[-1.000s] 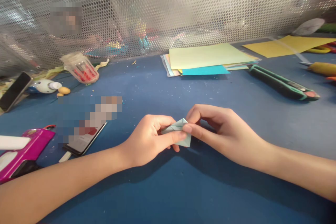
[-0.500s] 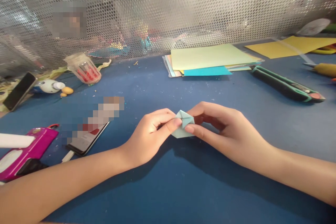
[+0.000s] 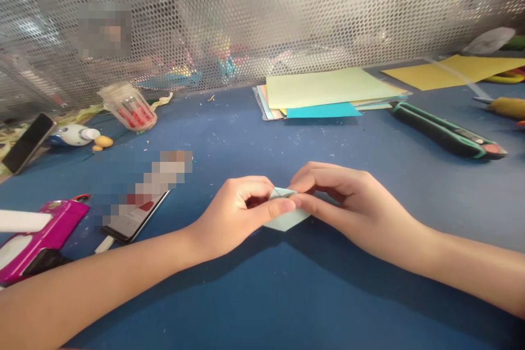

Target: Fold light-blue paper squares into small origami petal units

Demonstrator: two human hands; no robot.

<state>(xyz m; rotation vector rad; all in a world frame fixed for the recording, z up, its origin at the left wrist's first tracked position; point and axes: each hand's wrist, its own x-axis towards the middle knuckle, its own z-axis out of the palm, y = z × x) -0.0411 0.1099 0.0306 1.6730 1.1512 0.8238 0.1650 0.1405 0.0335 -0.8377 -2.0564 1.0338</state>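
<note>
A small folded piece of pale blue paper is held between my two hands, just above the blue tabletop. My left hand pinches it from the left, thumb lying across its front. From the right, my right hand grips its upper edge between thumb and index finger. Both thumb tips nearly meet at the middle of the paper. The fingers cover much of its upper part, so only a top flap and the pointed lower part show.
Behind my hands lie a stack of coloured paper, a utility knife and a yellow sheet. Leftward are a phone, a magenta glue gun-like tool, a tilted jar and a white bottle. A perforated metal panel stands at the back.
The folded paper has come slightly lower and tilted, with more of its lower part showing. My left thumb has slid right across it, and my right finger and thumb have closed on its upper edge.
</note>
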